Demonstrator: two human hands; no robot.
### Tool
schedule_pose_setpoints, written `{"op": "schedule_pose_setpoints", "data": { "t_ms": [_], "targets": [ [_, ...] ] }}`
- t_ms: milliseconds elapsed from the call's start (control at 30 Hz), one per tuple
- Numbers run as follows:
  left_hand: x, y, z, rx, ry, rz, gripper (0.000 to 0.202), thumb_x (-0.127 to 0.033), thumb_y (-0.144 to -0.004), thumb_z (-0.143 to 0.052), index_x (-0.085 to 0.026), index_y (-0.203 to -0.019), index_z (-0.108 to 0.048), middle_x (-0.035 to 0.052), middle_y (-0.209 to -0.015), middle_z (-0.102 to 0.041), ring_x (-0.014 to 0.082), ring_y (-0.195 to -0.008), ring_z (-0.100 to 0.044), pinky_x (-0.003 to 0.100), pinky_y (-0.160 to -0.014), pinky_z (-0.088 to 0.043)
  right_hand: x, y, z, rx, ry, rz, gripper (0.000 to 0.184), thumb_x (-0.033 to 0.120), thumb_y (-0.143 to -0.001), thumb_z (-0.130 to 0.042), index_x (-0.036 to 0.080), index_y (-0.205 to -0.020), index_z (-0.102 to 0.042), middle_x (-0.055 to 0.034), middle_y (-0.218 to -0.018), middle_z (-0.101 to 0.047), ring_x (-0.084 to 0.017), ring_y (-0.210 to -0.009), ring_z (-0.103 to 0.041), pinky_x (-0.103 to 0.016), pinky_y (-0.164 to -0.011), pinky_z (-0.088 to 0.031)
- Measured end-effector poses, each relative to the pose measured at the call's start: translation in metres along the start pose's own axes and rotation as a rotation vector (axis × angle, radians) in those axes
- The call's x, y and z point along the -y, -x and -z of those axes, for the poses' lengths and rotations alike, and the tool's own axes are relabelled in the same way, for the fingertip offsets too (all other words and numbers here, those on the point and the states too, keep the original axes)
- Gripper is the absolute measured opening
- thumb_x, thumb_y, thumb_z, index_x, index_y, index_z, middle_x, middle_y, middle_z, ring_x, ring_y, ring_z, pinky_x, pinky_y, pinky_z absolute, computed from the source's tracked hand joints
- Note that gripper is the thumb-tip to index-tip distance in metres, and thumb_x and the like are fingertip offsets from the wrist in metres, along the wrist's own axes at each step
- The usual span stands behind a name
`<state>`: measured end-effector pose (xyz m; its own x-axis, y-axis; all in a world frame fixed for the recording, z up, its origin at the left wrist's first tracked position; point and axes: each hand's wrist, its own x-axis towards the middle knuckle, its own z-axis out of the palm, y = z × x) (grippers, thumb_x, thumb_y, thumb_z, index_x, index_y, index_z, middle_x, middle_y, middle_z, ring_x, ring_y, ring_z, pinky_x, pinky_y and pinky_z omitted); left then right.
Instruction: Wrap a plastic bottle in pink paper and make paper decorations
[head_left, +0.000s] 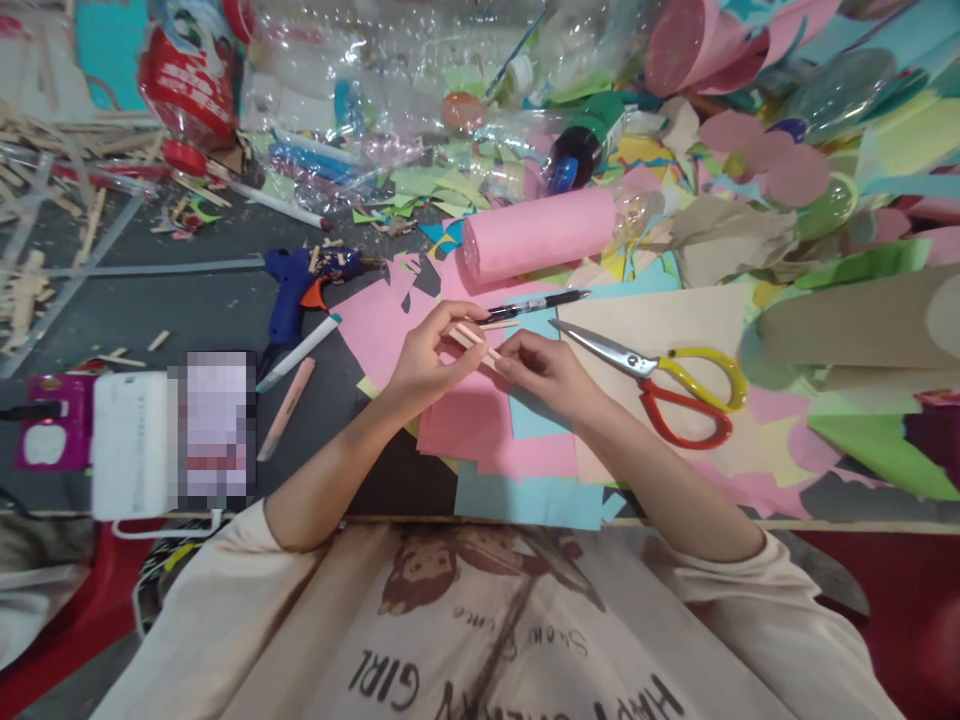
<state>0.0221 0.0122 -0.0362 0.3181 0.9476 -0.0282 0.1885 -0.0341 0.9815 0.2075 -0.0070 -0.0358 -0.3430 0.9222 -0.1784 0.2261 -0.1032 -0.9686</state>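
Note:
Between both hands, a few thin pale wooden sticks (480, 344) are held above sheets of pink and blue paper. My left hand (437, 352) pinches one end of them with thumb and fingers. At the other end, my right hand (541, 368) closes its fingertips on the sticks. How many each hand grips is hard to make out. Just beyond the fingers lies a black pen (536, 305). Scissors (645, 372) with one yellow and one red handle rest to the right, blades pointing toward the hands. Under the hands are pink paper (465, 425) and light blue paper (536, 500).
A bottle wrapped in pink paper (540, 235) lies behind the hands. To the left are a blue glue gun (289, 290), two markers, a phone (217, 425) and a white power bank (129, 440). Clear plastic bottles (315, 80) and paper scraps crowd the back.

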Motion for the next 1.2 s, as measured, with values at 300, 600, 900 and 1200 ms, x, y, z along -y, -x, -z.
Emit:
{"op": "schedule_pose_setpoints", "data": {
  "t_ms": [300,600,900,1200],
  "targets": [
    [0.000,-0.002,-0.006,0.022,0.168,0.075,0.033,-0.047,-0.074,-0.070,-0.021,-0.078,-0.049,-0.0031,-0.070,-0.057,0.0111,-0.068,-0.059,0.024,-0.065,-0.050,0.001,0.005,-0.012,0.109,-0.111,-0.021,0.033,0.049,-0.088,-0.057,0.020,-0.072,-0.055,-0.0002,-0.066,-0.063,-0.010,-0.054,-0.048,-0.027,-0.057,-0.038],
    [-0.003,-0.001,-0.008,-0.001,0.179,0.075,0.029,-0.046,-0.074,-0.072,-0.020,-0.073,-0.058,-0.0021,-0.071,-0.057,0.0103,-0.063,-0.053,0.024,-0.059,-0.046,0.000,0.005,-0.015,0.123,-0.296,-0.071,0.021,0.039,-0.084,-0.062,0.022,-0.084,-0.049,0.0047,-0.063,-0.061,-0.007,-0.044,-0.045,-0.022,-0.044,-0.035],
    [-0.002,0.000,-0.007,0.038,0.134,0.032,0.021,-0.037,-0.077,-0.067,-0.019,-0.072,-0.057,-0.0040,-0.065,-0.051,0.0085,-0.057,-0.048,0.021,-0.054,-0.042,-0.001,0.005,-0.013,0.185,-0.334,-0.049,0.020,0.037,-0.089,-0.058,0.022,-0.086,-0.045,0.0050,-0.063,-0.063,-0.006,-0.044,-0.047,-0.019,-0.043,-0.037],
    [-0.003,0.001,-0.010,0.057,0.196,0.034,0.024,-0.039,-0.078,-0.070,-0.019,-0.073,-0.059,-0.0036,-0.064,-0.056,0.0087,-0.056,-0.052,0.021,-0.054,-0.043,-0.002,0.004,-0.012,0.032,-0.203,-0.008,0.019,0.034,-0.084,-0.063,0.020,-0.076,-0.053,0.0132,-0.043,-0.032,-0.004,-0.037,-0.023,-0.020,-0.040,-0.017]
  ]
}}
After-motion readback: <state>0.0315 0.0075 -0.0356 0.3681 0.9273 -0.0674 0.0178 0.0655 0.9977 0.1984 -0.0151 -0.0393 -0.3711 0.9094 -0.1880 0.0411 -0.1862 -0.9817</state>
